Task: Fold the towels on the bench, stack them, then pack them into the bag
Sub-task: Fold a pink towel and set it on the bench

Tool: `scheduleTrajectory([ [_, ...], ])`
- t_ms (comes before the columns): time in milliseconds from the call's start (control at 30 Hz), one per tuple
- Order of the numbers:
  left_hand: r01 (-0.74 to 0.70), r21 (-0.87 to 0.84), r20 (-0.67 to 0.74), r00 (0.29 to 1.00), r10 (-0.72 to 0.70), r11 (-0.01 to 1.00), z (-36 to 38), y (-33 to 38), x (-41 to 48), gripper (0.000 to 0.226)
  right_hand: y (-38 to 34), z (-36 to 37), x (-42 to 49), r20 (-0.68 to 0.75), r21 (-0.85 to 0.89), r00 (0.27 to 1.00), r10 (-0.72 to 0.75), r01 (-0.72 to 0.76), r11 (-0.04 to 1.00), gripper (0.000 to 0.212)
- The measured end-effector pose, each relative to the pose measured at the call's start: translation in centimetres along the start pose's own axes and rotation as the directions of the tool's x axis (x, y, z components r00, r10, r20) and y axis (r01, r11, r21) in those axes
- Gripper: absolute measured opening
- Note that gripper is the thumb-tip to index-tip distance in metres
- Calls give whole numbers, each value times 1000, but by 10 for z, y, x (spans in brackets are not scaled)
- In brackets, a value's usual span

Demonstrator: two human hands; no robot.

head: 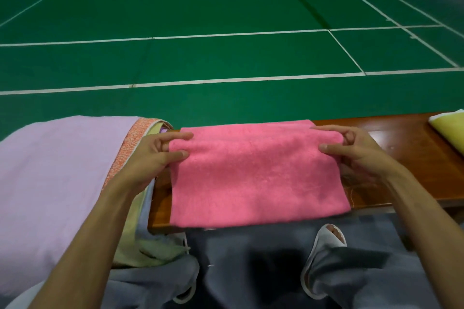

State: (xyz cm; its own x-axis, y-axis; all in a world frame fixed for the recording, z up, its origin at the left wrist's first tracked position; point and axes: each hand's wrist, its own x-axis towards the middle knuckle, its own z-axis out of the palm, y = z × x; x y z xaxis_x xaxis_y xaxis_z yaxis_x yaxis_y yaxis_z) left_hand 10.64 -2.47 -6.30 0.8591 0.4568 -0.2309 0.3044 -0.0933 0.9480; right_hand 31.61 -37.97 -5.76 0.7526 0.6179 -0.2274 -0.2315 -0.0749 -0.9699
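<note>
A pink towel [256, 173] lies on the brown wooden bench [401, 153], its near edge hanging over the bench's front. My left hand [155, 153] pinches the towel's left edge between thumb and fingers. At the right edge, my right hand [356, 150] pinches the same towel. A pile of towels sits on the left: a large lilac one [55, 178] on top, with an orange patterned one [130, 148] and a pale yellow-green one [140, 246] under it. No bag is in view.
A folded yellow towel [449, 128] lies at the bench's far right. Behind the bench stretches a green sports court floor [226, 7] with white lines. My grey-trousered legs and a white slipper [324, 258] are in front of the bench.
</note>
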Motion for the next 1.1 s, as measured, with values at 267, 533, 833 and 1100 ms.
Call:
scheduleTrajectory([
  [267,-64,287,-6,998,69,956,-9,9,-6,29,-14,-20,-8,67,-241,997,-44,59,969,37],
  [533,-121,567,-175,949,262,815,-3,23,-13,29,-22,-21,-15,47,-638,986,-160,153,754,28],
  [833,-240,639,-232,846,480,730,-4,41,-17,18,-52,-22,-22,-165,-789,918,-362,97,607,24],
  [1100,-342,351,-203,881,428,871,-10,50,-5,28,-76,-15,-14,-185,-821,837,-515,156,549,25],
])
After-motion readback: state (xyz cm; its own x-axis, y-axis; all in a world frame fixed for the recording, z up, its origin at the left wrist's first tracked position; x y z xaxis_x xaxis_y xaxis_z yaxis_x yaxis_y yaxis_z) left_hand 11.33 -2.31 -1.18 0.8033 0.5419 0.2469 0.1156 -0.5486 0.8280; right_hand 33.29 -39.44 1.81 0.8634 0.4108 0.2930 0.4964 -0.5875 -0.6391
